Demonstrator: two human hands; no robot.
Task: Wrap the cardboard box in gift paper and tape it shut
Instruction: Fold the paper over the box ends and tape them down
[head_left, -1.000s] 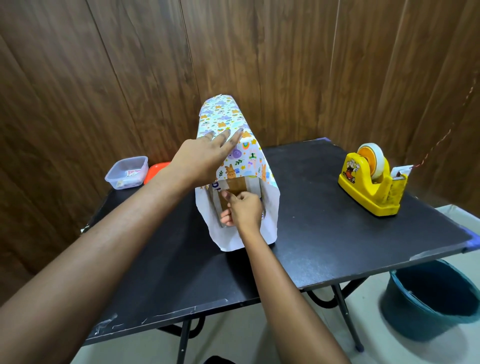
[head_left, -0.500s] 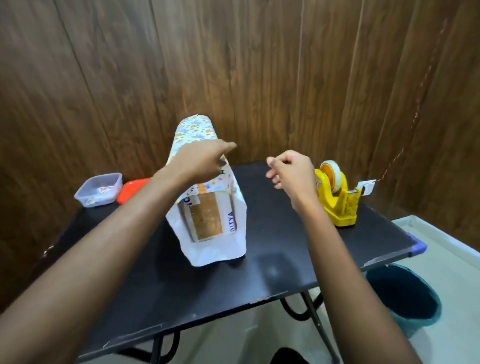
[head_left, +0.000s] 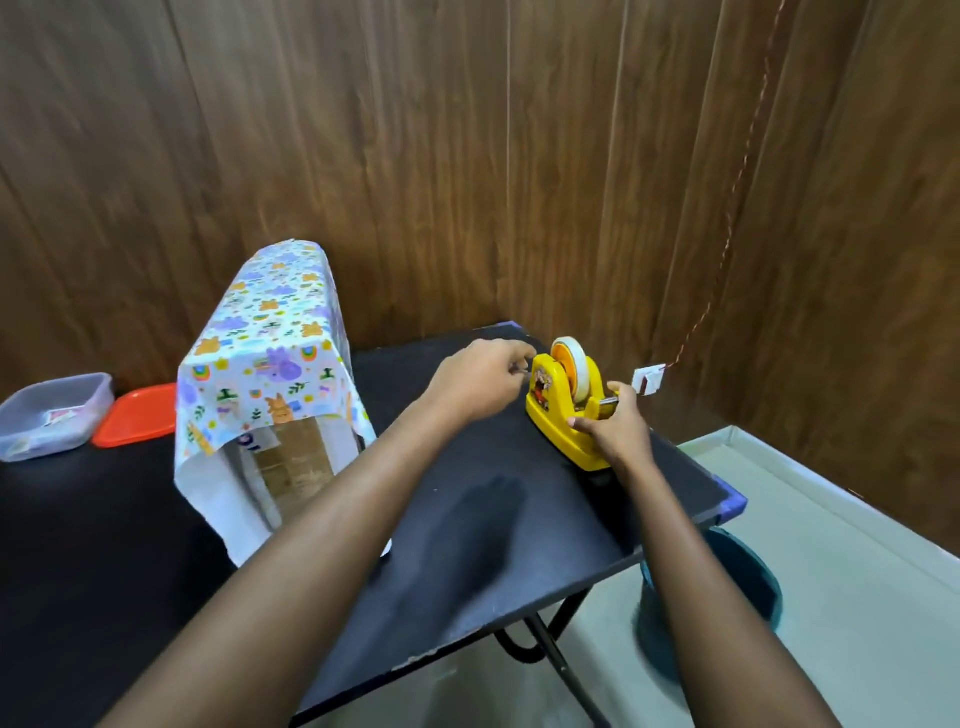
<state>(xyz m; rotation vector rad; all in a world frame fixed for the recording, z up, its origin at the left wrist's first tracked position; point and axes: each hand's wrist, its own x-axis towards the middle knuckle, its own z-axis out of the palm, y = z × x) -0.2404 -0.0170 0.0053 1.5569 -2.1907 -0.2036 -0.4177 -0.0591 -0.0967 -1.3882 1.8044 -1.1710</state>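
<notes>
A tall brown cardboard box (head_left: 296, 462) stands upright on the left of the black tabletop (head_left: 467, 545), draped in animal-print gift paper (head_left: 270, 353), its near face uncovered. Well to its right, the right hand (head_left: 618, 431) grips the front end of the yellow plastic tape dispenser (head_left: 556, 410), fingers (head_left: 621, 392) curled round it. The left hand (head_left: 480, 382) is at the dispenser's far side, fingers curled; whether they pinch anything cannot be told.

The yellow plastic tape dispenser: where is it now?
In the head view, the yellow plastic tape dispenser stands at the right of the black table, between the left hand and the right hand, which grips its end.
</notes>
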